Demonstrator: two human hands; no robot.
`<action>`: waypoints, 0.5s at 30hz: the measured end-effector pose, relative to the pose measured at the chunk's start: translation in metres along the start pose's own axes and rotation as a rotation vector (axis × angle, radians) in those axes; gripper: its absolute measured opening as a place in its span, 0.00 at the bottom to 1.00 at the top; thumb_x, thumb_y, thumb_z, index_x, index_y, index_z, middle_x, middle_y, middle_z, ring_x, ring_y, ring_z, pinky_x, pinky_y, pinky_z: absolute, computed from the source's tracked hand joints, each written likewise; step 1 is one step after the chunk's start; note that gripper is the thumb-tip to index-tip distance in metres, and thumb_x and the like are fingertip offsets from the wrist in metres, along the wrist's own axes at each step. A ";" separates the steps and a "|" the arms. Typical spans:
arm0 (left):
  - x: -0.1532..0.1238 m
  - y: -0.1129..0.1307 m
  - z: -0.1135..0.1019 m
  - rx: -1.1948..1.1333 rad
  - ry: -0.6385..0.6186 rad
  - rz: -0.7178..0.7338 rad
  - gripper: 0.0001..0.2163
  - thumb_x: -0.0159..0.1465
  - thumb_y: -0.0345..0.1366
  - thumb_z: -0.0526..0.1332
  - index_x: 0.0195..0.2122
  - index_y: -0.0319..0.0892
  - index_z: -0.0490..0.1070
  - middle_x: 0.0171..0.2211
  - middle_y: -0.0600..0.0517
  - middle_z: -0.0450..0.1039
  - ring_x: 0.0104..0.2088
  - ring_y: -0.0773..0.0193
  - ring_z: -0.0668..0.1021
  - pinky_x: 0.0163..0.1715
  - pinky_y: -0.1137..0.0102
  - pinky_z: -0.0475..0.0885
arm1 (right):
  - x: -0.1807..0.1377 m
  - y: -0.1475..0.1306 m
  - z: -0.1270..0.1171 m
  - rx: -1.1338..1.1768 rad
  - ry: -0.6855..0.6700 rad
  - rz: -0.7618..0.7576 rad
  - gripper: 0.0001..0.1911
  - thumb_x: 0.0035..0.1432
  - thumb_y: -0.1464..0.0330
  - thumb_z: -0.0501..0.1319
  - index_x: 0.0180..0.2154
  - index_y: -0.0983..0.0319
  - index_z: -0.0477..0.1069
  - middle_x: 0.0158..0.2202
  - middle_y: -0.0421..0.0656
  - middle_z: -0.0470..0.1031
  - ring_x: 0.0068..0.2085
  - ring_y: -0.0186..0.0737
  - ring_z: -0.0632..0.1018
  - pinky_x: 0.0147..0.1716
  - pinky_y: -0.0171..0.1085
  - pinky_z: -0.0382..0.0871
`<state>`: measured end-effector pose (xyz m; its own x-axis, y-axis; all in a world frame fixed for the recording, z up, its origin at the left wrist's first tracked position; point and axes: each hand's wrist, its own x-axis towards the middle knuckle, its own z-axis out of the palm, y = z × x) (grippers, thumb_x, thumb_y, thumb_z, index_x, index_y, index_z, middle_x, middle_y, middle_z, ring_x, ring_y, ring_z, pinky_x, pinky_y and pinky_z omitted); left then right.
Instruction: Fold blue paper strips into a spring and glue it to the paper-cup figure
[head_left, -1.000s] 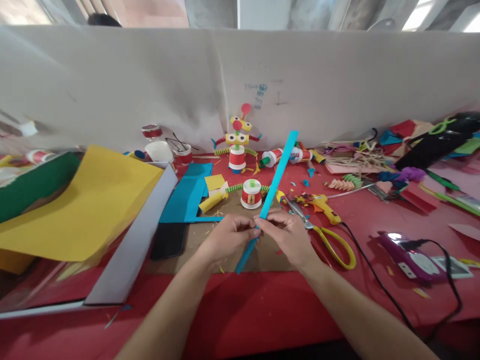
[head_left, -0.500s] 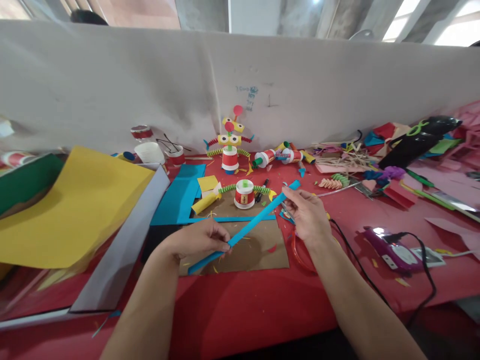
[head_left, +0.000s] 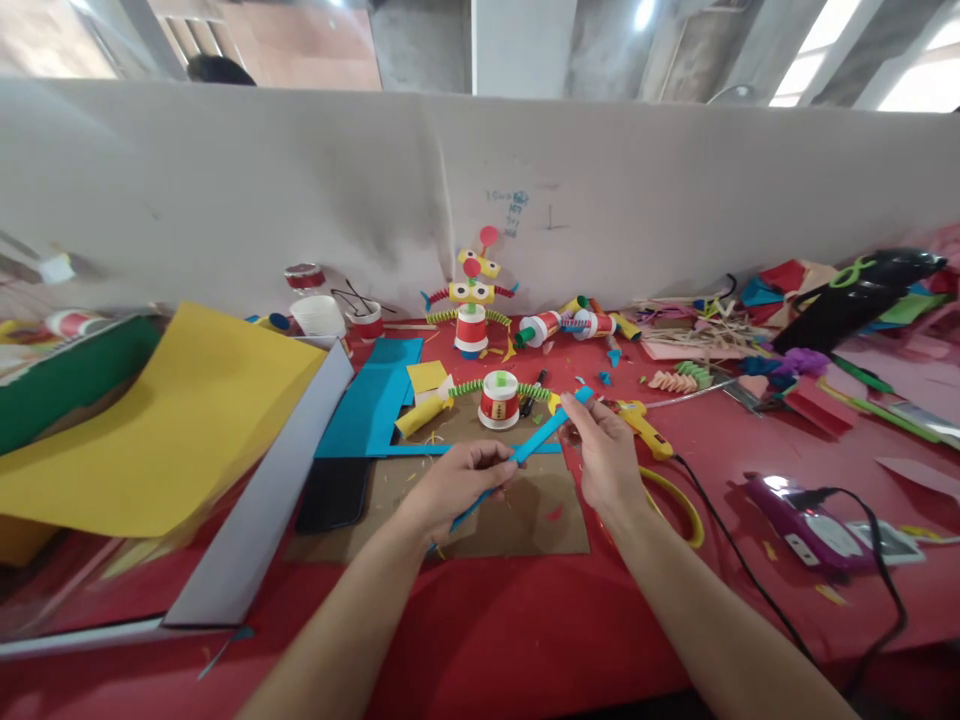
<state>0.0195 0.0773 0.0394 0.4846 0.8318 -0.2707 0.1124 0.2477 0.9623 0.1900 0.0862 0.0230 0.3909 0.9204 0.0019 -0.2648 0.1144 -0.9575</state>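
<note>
I hold a long blue paper strip (head_left: 541, 437) in both hands above a brown cardboard mat (head_left: 525, 515). My left hand (head_left: 457, 482) pinches the strip near its lower part. My right hand (head_left: 604, 450) pinches its upper end. The strip slants from lower left to upper right. Just beyond it stands a small red-and-white cup figure (head_left: 499, 399) with green coiled arms. A taller cup robot (head_left: 472, 300) with yellow eyes stands further back by the white partition.
Yellow paper sheet (head_left: 150, 420) and a grey board (head_left: 262, 510) lie at left, blue paper (head_left: 371, 400) beside them. A yellow glue gun (head_left: 643, 425) and yellow-handled scissors (head_left: 679, 500) lie right of my hand. A purple device (head_left: 806, 515) with black cable and paper scraps fill the right.
The strip has gone from near upright to a low slant. My hands first spread apart along it, then came closer together again.
</note>
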 end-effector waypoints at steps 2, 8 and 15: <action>-0.001 0.000 -0.004 -0.037 -0.017 -0.010 0.09 0.55 0.40 0.62 0.31 0.39 0.71 0.23 0.56 0.65 0.25 0.71 0.66 0.29 0.72 0.62 | -0.006 -0.001 0.001 -0.027 -0.138 0.037 0.12 0.46 0.59 0.67 0.28 0.61 0.73 0.23 0.35 0.68 0.24 0.29 0.66 0.23 0.31 0.59; -0.007 0.005 -0.016 0.094 -0.098 -0.039 0.08 0.56 0.40 0.60 0.26 0.40 0.66 0.22 0.57 0.62 0.23 0.71 0.64 0.26 0.71 0.60 | -0.023 0.000 0.006 -0.260 -0.376 0.160 0.15 0.47 0.57 0.66 0.28 0.64 0.75 0.18 0.37 0.69 0.20 0.30 0.68 0.19 0.31 0.60; -0.012 0.010 -0.033 0.250 -0.146 -0.094 0.08 0.58 0.40 0.58 0.26 0.41 0.65 0.21 0.58 0.62 0.23 0.71 0.65 0.26 0.72 0.61 | -0.007 -0.012 -0.001 -0.167 -0.185 0.143 0.17 0.45 0.57 0.67 0.28 0.65 0.75 0.17 0.38 0.70 0.17 0.28 0.68 0.17 0.29 0.59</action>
<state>-0.0135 0.0862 0.0513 0.5793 0.7262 -0.3701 0.3642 0.1756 0.9146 0.1911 0.0781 0.0341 0.1888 0.9770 -0.0991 -0.1510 -0.0709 -0.9860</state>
